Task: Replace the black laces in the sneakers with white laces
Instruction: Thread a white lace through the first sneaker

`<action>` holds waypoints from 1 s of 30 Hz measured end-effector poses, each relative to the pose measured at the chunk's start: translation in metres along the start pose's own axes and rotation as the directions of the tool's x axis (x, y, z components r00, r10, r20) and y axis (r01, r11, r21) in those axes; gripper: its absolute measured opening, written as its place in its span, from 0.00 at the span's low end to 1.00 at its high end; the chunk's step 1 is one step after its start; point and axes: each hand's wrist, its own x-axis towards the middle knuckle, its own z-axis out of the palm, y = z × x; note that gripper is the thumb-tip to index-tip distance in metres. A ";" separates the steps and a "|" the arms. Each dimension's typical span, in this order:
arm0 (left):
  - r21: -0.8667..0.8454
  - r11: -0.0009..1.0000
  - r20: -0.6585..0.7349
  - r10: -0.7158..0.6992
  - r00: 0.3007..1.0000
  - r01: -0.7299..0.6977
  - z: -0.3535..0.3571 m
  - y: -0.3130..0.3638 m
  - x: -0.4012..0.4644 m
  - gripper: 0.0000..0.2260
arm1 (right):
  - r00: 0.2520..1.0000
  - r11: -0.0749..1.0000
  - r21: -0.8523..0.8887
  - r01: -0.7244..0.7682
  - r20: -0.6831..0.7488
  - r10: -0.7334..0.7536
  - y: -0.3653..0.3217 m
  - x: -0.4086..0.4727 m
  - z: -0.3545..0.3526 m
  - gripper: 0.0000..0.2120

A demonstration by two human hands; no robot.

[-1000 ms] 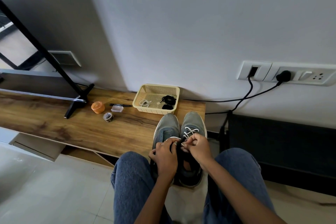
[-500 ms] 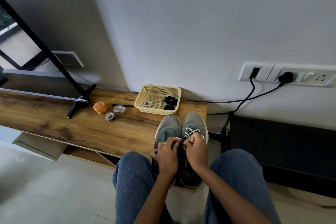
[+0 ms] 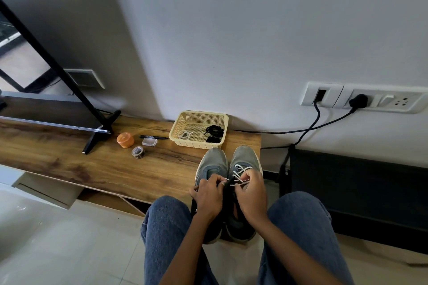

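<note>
Two grey sneakers [image 3: 228,169] sit side by side just in front of the basket [image 3: 199,114]. Over them, the left hand [image 3: 208,194] and right hand [image 3: 251,192] each pinch the white lace [image 3: 240,170] threaded through the right sneaker

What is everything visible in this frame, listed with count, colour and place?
grey sneakers: 2, table's right end; right one has white lacing
cream plastic basket: 1, by wall, holding white lace and black laces
orange round container: 1, table
black pen: 1, table
clear small box: 1, table
tape roll: 1, table
wooden table: 1, brown
wall sockets: white, two black cables plugged
left hand: on left sneaker
right hand: pinching white lacing
</note>
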 end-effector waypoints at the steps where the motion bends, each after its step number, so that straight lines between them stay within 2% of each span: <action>1: -0.016 1.000 -0.009 -0.008 1.000 0.008 0.000 0.000 0.000 0.08 | 1.000 0.999 -0.047 0.013 -0.009 -0.013 0.003 -0.002 -0.001 0.11; 3: -0.059 0.998 -0.030 -0.032 0.999 0.031 0.000 0.000 0.000 0.07 | 1.000 0.995 -0.103 -0.003 -0.009 0.002 0.011 -0.004 -0.003 0.14; 6: -0.087 0.995 -0.094 -0.065 0.993 0.057 -0.002 0.000 -0.001 0.06 | 0.998 0.994 -0.092 -0.065 0.001 0.065 0.022 -0.008 -0.008 0.17; 11: -0.087 0.991 -0.253 -0.120 0.960 0.101 -0.006 0.004 -0.011 0.07 | 0.998 0.994 -0.098 -0.057 -0.031 0.054 0.022 -0.009 -0.016 0.20; 16: -0.273 0.945 -0.370 -0.276 0.887 0.180 -0.016 -0.001 -0.016 0.07 | 0.999 0.995 -0.093 -0.041 -0.001 0.041 0.025 -0.007 -0.018 0.18; 24: -0.369 0.911 -0.411 -0.337 0.847 0.183 -0.025 -0.005 -0.017 0.05 | 0.999 0.997 -0.068 -0.039 0.019 0.041 0.028 -0.004 -0.015 0.15; 30: -0.251 0.951 -0.361 -0.265 0.894 0.181 -0.024 -0.005 -0.015 0.05 | 0.998 0.997 -0.062 -0.043 0.045 0.046 0.034 -0.003 -0.012 0.10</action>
